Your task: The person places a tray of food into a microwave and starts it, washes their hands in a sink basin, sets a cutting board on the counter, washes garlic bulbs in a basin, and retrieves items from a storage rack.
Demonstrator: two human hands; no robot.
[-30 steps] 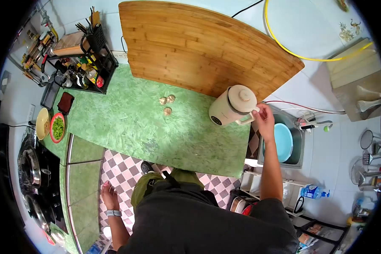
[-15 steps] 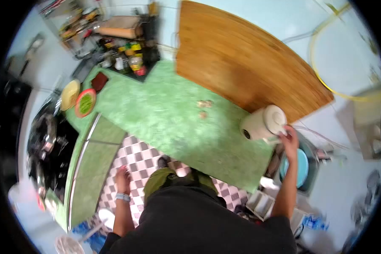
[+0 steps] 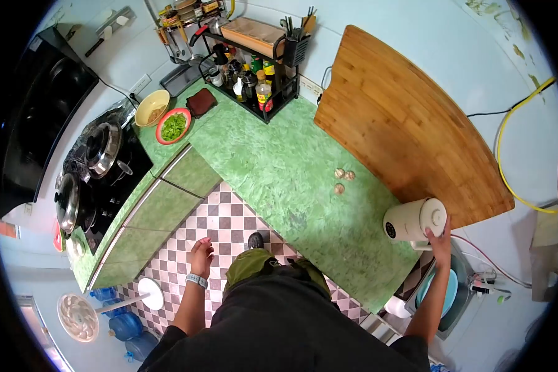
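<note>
My right hand (image 3: 439, 243) is at the lid end of a cream electric jug (image 3: 405, 221), thumb on the lid's edge and the other fingers behind it. The jug stands on the green counter's right end, against a large wooden board (image 3: 409, 124). Its round dark panel faces left, and a pale handle sits low beside my wrist. My left hand (image 3: 201, 257) hangs over the checkered floor, holding nothing, its fingers loosely apart. Three small pale bulbs that look like garlic (image 3: 343, 177) lie on the counter left of the jug.
A sink with a blue basin (image 3: 439, 291) lies below my right forearm. At the back stands a black rack of bottles (image 3: 254, 74). A plate of chopped greens (image 3: 174, 126) and a yellow bowl (image 3: 152, 108) are near the stove, where lidded pans (image 3: 103, 149) sit.
The view has shifted, placing the counter and jug lower and farther right, and has sharpened. My right hand remains at the jug's lid; my left hand still hangs empty.
</note>
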